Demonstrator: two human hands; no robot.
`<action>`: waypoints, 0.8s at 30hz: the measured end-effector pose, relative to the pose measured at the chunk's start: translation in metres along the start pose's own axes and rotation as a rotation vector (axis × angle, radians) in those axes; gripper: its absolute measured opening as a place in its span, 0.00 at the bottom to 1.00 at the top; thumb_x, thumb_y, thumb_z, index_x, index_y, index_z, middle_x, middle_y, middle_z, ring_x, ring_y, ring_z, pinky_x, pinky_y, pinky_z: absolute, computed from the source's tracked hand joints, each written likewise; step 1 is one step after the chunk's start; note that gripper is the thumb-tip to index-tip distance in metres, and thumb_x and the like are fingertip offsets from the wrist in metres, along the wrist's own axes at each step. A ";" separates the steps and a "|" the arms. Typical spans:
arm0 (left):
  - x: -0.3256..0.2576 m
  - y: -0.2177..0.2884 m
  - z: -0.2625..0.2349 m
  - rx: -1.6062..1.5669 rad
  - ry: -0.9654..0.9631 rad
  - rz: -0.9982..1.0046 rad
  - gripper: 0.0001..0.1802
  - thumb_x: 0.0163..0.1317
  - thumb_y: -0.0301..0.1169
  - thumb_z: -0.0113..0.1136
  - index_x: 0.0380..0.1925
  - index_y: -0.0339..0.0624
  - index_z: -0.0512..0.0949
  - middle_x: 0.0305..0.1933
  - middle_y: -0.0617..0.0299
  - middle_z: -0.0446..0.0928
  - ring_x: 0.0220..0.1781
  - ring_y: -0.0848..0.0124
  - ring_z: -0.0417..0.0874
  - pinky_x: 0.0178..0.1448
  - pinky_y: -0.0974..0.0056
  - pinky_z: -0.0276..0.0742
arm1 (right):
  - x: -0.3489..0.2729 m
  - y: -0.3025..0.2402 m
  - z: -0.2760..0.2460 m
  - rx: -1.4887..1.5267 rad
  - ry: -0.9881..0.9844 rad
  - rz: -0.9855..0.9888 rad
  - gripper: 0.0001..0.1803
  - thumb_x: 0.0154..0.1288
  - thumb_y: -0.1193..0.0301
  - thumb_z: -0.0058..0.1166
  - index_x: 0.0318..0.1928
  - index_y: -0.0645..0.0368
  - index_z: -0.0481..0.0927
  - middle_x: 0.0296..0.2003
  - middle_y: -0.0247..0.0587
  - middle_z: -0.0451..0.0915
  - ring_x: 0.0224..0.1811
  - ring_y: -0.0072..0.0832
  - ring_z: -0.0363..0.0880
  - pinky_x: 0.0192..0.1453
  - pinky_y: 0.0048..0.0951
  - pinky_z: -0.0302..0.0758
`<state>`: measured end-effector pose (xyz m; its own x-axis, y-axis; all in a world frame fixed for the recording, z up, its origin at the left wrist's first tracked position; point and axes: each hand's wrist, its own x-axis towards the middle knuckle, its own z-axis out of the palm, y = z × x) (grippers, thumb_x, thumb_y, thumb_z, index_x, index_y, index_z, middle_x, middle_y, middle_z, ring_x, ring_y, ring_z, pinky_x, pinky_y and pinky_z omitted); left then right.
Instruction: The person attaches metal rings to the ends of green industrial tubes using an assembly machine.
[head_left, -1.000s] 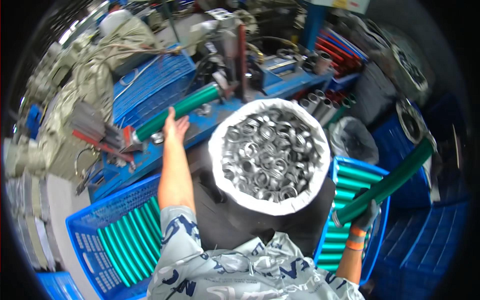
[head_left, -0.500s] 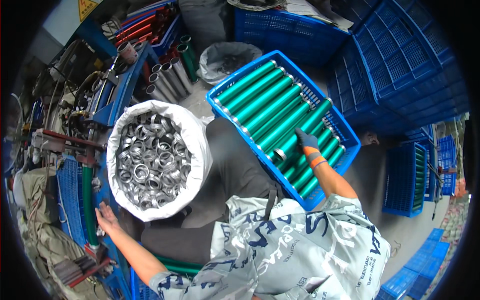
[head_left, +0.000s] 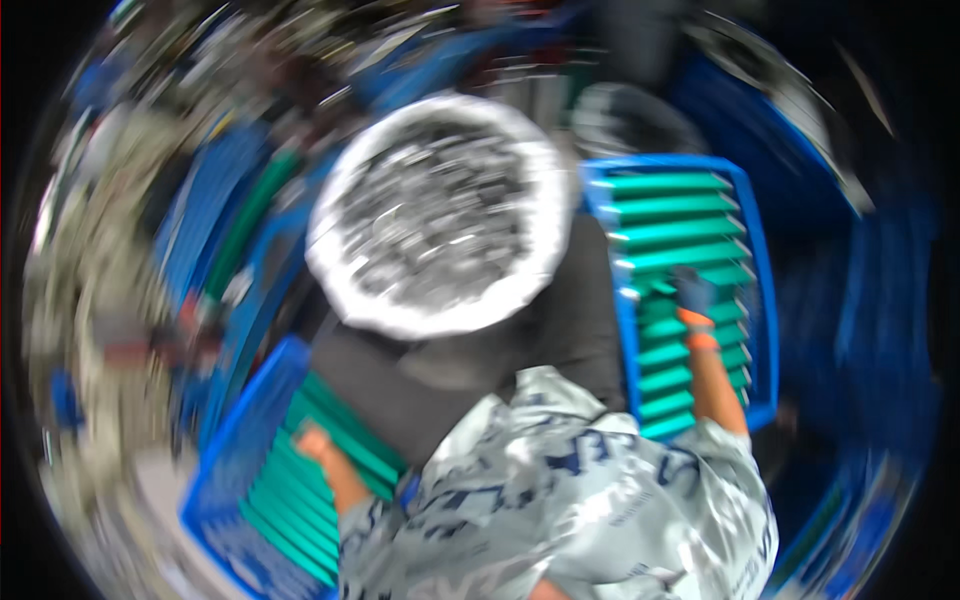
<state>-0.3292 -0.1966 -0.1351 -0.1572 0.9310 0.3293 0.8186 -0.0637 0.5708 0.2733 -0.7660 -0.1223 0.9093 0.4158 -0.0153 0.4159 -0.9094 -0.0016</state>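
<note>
Motion smears the whole picture. My right hand [head_left: 692, 292], in a dark glove with an orange cuff, is at the green tubes [head_left: 670, 210] lying in rows in the blue crate [head_left: 766, 300] on my right. Whether its fingers grip a tube is blurred. Bare, my left hand [head_left: 314, 440] is over more green tubes [head_left: 285, 490] in a second blue crate [head_left: 215, 460] at my lower left. Its fingers are smeared too, so I cannot make out a hold.
In front of my legs stands a white sack [head_left: 548, 190] full of metal rings [head_left: 435, 225]. At left is a blue machine frame with a green tube [head_left: 252, 220] along it. Behind the right crate stands a smaller pale bag [head_left: 600, 120]. Blue crates [head_left: 870, 290] rise at far right.
The view has swung left, bringing the lower-left crate of tubes into sight. My left hand has left the machine's side and is over that crate. My right hand stays at the right crate's tubes.
</note>
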 end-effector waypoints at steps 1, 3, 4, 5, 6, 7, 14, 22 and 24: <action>-0.034 -0.027 -0.007 0.236 -0.195 -0.301 0.27 0.63 0.46 0.58 0.50 0.33 0.78 0.52 0.42 0.77 0.51 0.52 0.78 0.61 0.53 0.69 | 0.012 -0.009 -0.021 0.412 0.224 -0.136 0.14 0.61 0.66 0.64 0.48 0.50 0.86 0.41 0.41 0.86 0.41 0.37 0.84 0.46 0.36 0.80; -0.110 -0.049 -0.017 0.567 -0.454 -0.580 0.37 0.62 0.56 0.59 0.58 0.34 0.75 0.64 0.38 0.72 0.69 0.48 0.70 0.74 0.51 0.64 | 0.047 -0.055 -0.062 1.371 0.218 0.222 0.13 0.71 0.72 0.58 0.52 0.64 0.82 0.45 0.40 0.84 0.42 0.20 0.81 0.45 0.21 0.77; -0.144 -0.044 -0.013 0.635 -0.395 -0.407 0.35 0.62 0.56 0.60 0.54 0.34 0.77 0.66 0.38 0.70 0.71 0.46 0.66 0.71 0.49 0.67 | 0.058 -0.084 -0.084 1.434 0.220 0.110 0.13 0.70 0.73 0.58 0.53 0.64 0.82 0.46 0.40 0.84 0.42 0.21 0.81 0.45 0.21 0.77; -0.165 -0.037 0.000 0.617 -0.463 -0.370 0.38 0.61 0.57 0.61 0.55 0.32 0.76 0.67 0.39 0.68 0.70 0.46 0.67 0.70 0.48 0.67 | 0.065 -0.117 -0.103 1.485 0.260 -0.078 0.13 0.70 0.75 0.58 0.53 0.64 0.81 0.46 0.39 0.84 0.42 0.21 0.80 0.45 0.21 0.76; -0.175 -0.027 0.010 0.619 -0.587 -0.392 0.38 0.60 0.56 0.62 0.56 0.32 0.75 0.67 0.39 0.67 0.69 0.45 0.68 0.71 0.49 0.67 | 0.068 -0.153 -0.120 1.425 0.192 -0.118 0.14 0.70 0.76 0.57 0.54 0.65 0.81 0.47 0.40 0.84 0.43 0.22 0.81 0.47 0.21 0.77; -0.180 -0.018 0.012 0.621 -0.666 -0.350 0.38 0.60 0.55 0.62 0.57 0.32 0.74 0.67 0.39 0.67 0.68 0.44 0.68 0.71 0.49 0.67 | 0.064 -0.189 -0.135 1.375 0.159 -0.269 0.14 0.70 0.78 0.57 0.55 0.65 0.80 0.47 0.40 0.84 0.45 0.23 0.81 0.48 0.21 0.77; -0.159 -0.012 0.006 0.263 -0.522 -0.607 0.36 0.57 0.44 0.69 0.60 0.33 0.72 0.61 0.38 0.74 0.64 0.47 0.76 0.67 0.51 0.72 | 0.059 -0.359 -0.133 0.438 0.032 -1.152 0.45 0.56 0.53 0.64 0.72 0.53 0.64 0.66 0.54 0.68 0.68 0.54 0.65 0.70 0.51 0.65; -0.136 -0.006 0.009 0.228 -0.694 -0.750 0.56 0.58 0.71 0.51 0.69 0.30 0.62 0.70 0.42 0.67 0.74 0.51 0.66 0.76 0.55 0.61 | 0.060 -0.366 -0.118 0.305 -0.260 -1.060 0.16 0.60 0.58 0.61 0.46 0.50 0.85 0.51 0.52 0.80 0.52 0.53 0.78 0.53 0.49 0.76; -0.133 0.005 0.010 0.164 -0.704 -0.782 0.58 0.55 0.75 0.50 0.68 0.31 0.65 0.68 0.41 0.69 0.72 0.50 0.68 0.75 0.54 0.63 | 0.062 -0.363 -0.122 0.279 -0.193 -1.056 0.17 0.60 0.61 0.62 0.49 0.51 0.84 0.46 0.50 0.81 0.47 0.52 0.79 0.49 0.49 0.77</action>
<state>-0.2989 -0.3176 -0.1840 -0.3595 0.6936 -0.6242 0.7009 0.6423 0.3101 0.1802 -0.4094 -0.0008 0.0722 0.9970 -0.0285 0.9406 -0.0775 -0.3305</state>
